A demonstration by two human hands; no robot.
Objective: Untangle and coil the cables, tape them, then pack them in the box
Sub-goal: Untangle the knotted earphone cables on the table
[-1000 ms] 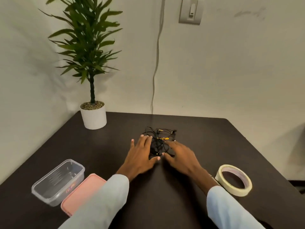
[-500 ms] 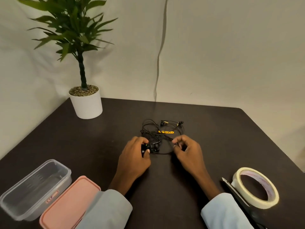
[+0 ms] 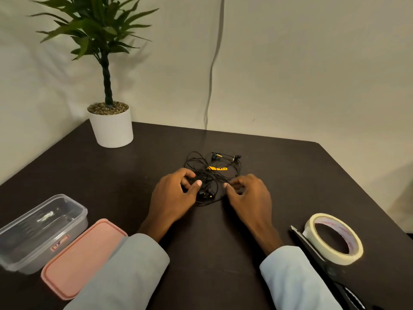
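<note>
The cables [image 3: 212, 173] lie in 1 black snarl on the dark counter [image 3: 290, 175], roughly at its middle, with yellow-marked earbuds at the far side of the heap. Nothing is sorted yet: no strand is freed, no coil formed, so the task looks to be at its very start.

The left hand [image 3: 173, 198] sits on the near-left edge of the snarl, fingers curled, thumb and forefinger closing on a strand beside a small black earbud. The right hand [image 3: 249, 194] is on the near-right edge, fingers likewise curled and seemingly pinching a thin strand, though the exact contact is too fine to be sure of.

The tape roll [image 3: 333, 238] lies flat to the right of the snarl and nearer the person, unused by the look of it, with black scissors [image 3: 321, 260] just beside it. The clear box [image 3: 42, 231] stands open to the left of the snarl and nearer the person, holding no cable, its pink lid [image 3: 82, 258] lying alongside. A potted plant [image 3: 109, 104] stands beyond the snarl to the left.

Untangling, coiling, taping and packing all remain.
</note>
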